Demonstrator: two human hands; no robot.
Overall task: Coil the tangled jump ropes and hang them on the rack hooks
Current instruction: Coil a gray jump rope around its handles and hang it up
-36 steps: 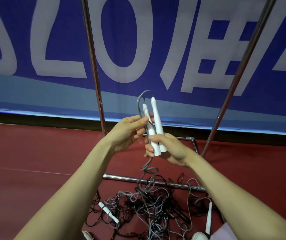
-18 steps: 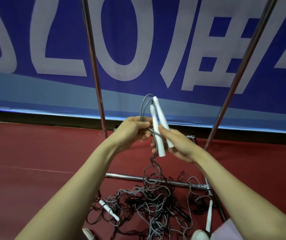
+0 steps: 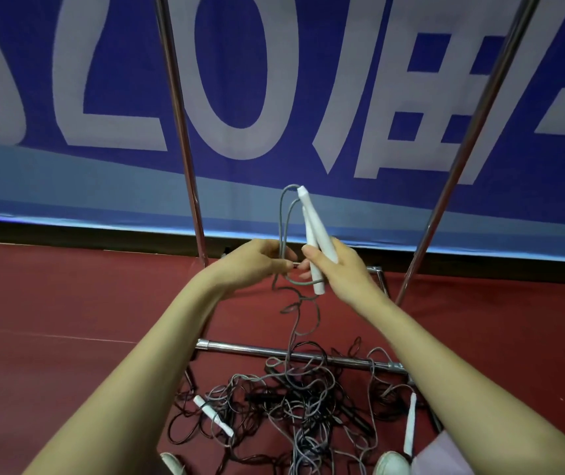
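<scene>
My right hand (image 3: 341, 265) grips two white jump-rope handles (image 3: 315, 231) side by side, tips pointing up. A grey rope (image 3: 283, 214) loops from the handle tips down into my left hand (image 3: 252, 262), which pinches it just left of the handles. From there the grey rope hangs in kinks to a tangled pile of grey and black ropes (image 3: 295, 409) on the red floor. Two more white handles lie in the pile, one at the left (image 3: 212, 414) and one at the right (image 3: 410, 426). No rack hooks are in view.
Two chrome rack uprights (image 3: 180, 132) (image 3: 476, 142) rise on either side of my hands, and a chrome base bar (image 3: 240, 348) crosses the floor above the pile. A blue banner with white lettering (image 3: 308, 80) fills the background. White shoe tips (image 3: 390, 464) show at the bottom.
The handles have tilted so their tips lean left while my right hand shifted right and slightly up. My left hand slid from the handles onto the grey rope. More rope has lifted off the pile.
</scene>
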